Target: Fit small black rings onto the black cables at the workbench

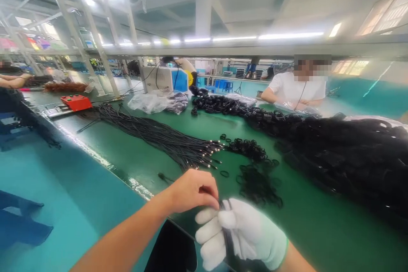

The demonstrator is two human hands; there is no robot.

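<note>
Gloved right hand [245, 229] grasping black cable bundle [228, 243] across palm. Bare left hand [194, 190] holding curled fingertips at bundle's upper end; pinching or only touching, cannot tell. Beyond hands, black bands [248, 148] lying on green table [306, 225]; long cables [153, 131] stretching ahead-left.

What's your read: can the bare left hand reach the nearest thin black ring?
Probably yes: only green tabletop shows between left hand and ring, though that hand is busy at the black cord in the white-gloved right hand.
</note>
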